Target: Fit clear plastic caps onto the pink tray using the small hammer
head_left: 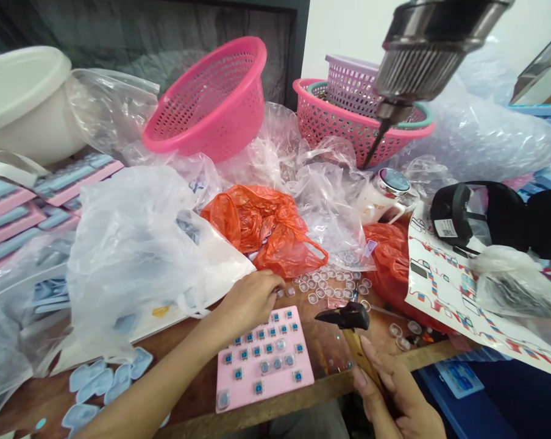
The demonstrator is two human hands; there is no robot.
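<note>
My right hand (392,390) is wrapped round the wooden handle of a small hammer (348,317), its black head raised over the table's front part. A pink plate (280,391) lies flat between my hands, bearing several blue switches (258,388). Clear round caps (277,363) sit on some of its places, with another cap (223,399) at the near left corner. Beyond the plate's far edge my left hand (256,296) has its fingers bent and closed, at the edge of a spread of loose clear caps (321,283). Whatever its fingertips hold is hidden.
A drill chuck with bit (394,91) hangs at the upper right. Behind are an orange bag (261,225), a pink basket (211,97), stacked baskets (339,113) and a mug (380,195). Pale blue plastic pieces (97,381) and a white bag (124,244) lie left.
</note>
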